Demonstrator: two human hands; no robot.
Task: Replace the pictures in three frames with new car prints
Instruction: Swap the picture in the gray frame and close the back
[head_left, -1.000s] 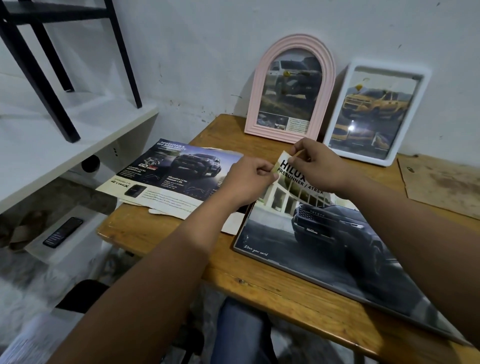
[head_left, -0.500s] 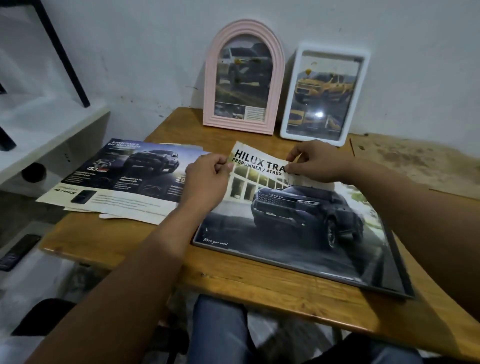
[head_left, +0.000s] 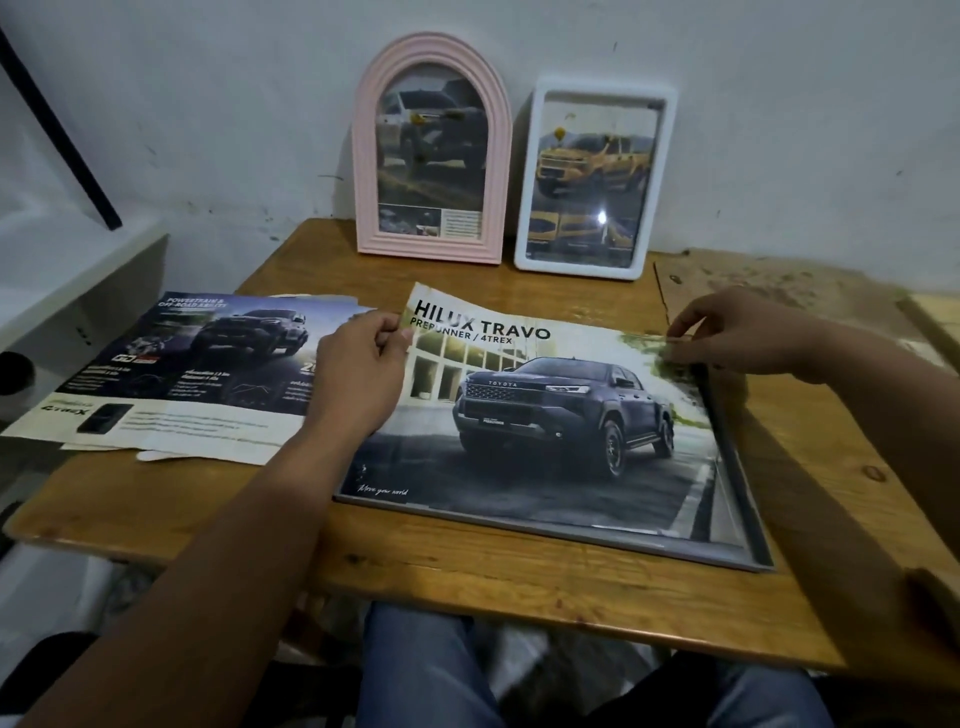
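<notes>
A large car print (head_left: 545, 415) showing a dark pickup lies on a flat grey frame (head_left: 748, 499) on the wooden table (head_left: 467, 577). My left hand (head_left: 358, 374) pinches the print's top left corner, which is lifted off the frame. My right hand (head_left: 737, 332) pinches its top right corner near the frame's upper right edge. A pink arched frame (head_left: 431, 150) with a dark truck picture and a white rectangular frame (head_left: 592, 176) with a yellow truck picture lean upright against the wall behind.
Another car brochure sheet (head_left: 182, 379) lies on the table's left side over torn paper. A brown backing board (head_left: 779, 280) lies at the back right. A white shelf (head_left: 78, 280) with a black leg stands to the left. My knees are under the table's front edge.
My hands have spread apart along the print's top edge, the right hand sliding to the right corner. The print now lies flatter over the grey frame, and my view has shifted right.
</notes>
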